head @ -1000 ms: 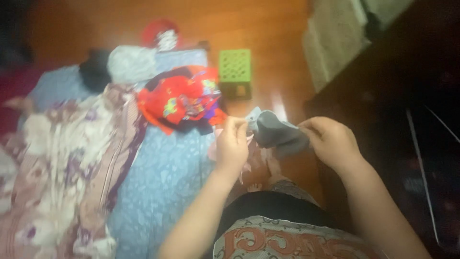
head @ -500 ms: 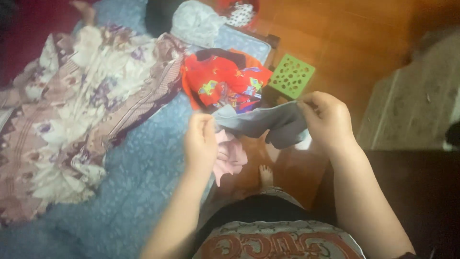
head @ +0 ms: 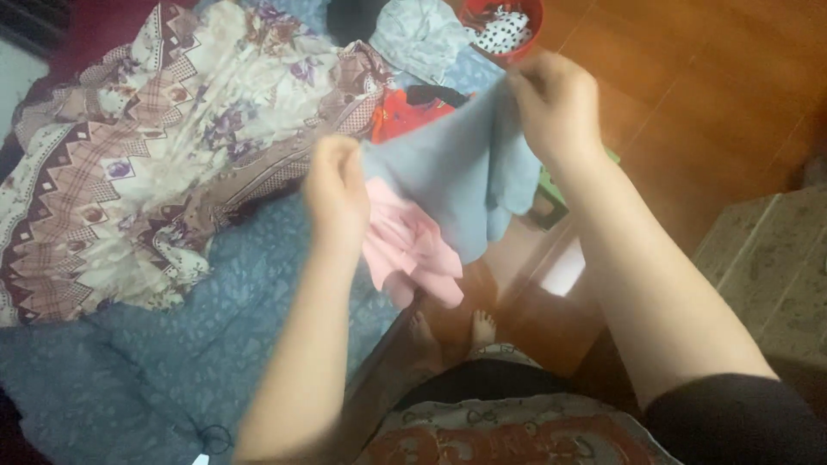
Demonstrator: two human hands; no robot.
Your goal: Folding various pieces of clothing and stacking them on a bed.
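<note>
**Grey-blue cloth stretched between two hands above the edge of the blue quilt**

Grey-blue cloth (head: 457, 172) pinched at its near corner by the left hand (head: 336, 185), fingers closed tight on the hem. Gripped at the far top corner by the right hand (head: 556, 103), knuckles curled over the fabric and raised higher than the left. Held taut along the top edge and slack below, apparently so that the fabric falls open and flat instead of bunching. Suspended in the air over the floor-side edge of the blue quilt (head: 215, 327), touching nothing but the two hands, as far as can be told.

Just under the left hand, a pink garment (head: 413, 254), hanging crumpled off that same quilt edge; whether caught in the left fingers too, or only lying behind them, cannot be told. Behind the cloth, on the quilt's far end, a red-orange garment (head: 405, 112), mostly hidden. Beyond that, a pale grey bundle (head: 418, 34), heaped loosely.

Across the middle of the quilt, a rumpled flowered blanket (head: 172, 146) in purple, cream and brown, thrown aside in folds. Off the quilt's far corner, on the wooden floor (head: 689, 95), a red basket (head: 525, 17) with spotted fabric inside. Bare feet (head: 482, 327) planted on the floor right beside the quilt's edge, below the hanging cloth. Farther out from the quilt, a beige mat (head: 767, 258).
</note>
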